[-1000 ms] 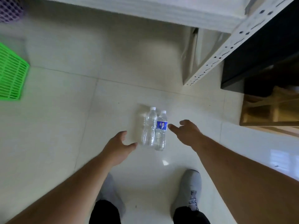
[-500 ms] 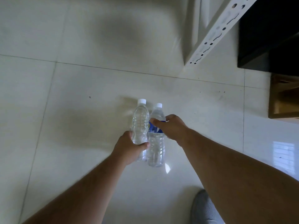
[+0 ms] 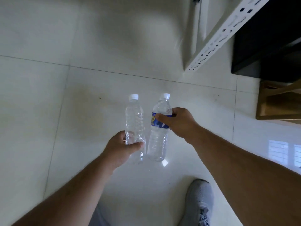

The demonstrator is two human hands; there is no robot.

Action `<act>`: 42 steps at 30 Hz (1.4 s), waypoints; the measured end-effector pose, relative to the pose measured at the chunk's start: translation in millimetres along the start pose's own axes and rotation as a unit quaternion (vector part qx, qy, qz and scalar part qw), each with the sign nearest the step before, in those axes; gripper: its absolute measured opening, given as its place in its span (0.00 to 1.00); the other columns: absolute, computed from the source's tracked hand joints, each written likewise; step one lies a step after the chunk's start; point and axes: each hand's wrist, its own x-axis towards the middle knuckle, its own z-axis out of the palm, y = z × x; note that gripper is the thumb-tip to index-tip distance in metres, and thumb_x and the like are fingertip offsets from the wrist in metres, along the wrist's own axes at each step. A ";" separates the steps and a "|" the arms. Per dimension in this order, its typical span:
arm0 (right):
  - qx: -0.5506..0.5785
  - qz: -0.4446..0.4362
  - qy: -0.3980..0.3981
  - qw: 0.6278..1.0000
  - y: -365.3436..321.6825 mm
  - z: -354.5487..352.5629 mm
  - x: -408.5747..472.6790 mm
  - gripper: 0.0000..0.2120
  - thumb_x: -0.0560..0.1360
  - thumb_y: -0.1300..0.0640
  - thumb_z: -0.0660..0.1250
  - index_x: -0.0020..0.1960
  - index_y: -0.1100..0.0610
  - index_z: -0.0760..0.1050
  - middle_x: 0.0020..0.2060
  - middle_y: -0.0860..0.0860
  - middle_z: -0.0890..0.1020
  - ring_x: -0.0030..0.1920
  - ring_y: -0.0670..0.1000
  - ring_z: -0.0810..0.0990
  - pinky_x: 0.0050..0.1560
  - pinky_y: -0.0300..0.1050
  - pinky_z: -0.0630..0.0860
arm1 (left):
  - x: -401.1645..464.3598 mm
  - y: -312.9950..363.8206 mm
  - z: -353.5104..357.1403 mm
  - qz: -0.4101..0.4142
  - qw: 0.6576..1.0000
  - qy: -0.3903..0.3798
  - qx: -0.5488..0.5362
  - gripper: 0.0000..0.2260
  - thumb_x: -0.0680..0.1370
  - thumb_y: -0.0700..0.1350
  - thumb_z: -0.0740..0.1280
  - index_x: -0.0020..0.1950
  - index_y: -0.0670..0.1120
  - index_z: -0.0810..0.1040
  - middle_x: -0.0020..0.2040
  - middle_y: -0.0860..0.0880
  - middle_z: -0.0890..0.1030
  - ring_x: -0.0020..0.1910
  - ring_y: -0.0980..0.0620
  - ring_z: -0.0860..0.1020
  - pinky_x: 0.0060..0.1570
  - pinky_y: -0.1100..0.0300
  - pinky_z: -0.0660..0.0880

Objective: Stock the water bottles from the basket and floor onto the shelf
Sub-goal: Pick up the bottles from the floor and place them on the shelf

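Bottles are in both my hands, over the tiled floor (image 3: 81,111), just apart from each other and roughly upright. My left hand (image 3: 121,150) wraps its fingers and thumb round the lower body of the clear bottle (image 3: 134,118), which has no label. My right hand (image 3: 176,122) curls round the labelled bottle (image 3: 160,128) at its blue band, just under the shoulder. I cannot tell whether the bases touch the tiles or hang just above them.

Both look full and capped in white, so I judge them moderately heavy for their size and stiff enough while sealed. The walls are thin ribbed plastic, though, and will dent under a hard squeeze. The plain one looks the slicker of the two; its ribs give my fingers something to catch on. My low hold on it leaves most of the weight above my fingers, so it may tip; a grip nearer the middle would carry better. The label band on the other is a good place to hold.

The shelf (image 3: 216,41) stands to the upper right, its perforated white upright near. My grey shoe (image 3: 199,203) is below.
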 end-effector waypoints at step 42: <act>-0.021 -0.549 -0.065 0.833 -738.0 106.9 -721.9 0.09 0.70 0.45 0.76 0.49 0.43 0.82 0.43 0.41 0.86 0.43 0.43 0.84 0.44 0.40 0.80 | -761.0 235.0 -543.2 0.367 0.852 0.323 -0.187 0.17 0.70 0.42 0.78 0.56 0.53 0.80 0.48 0.60 0.85 0.44 0.64 0.82 0.36 0.74 0.75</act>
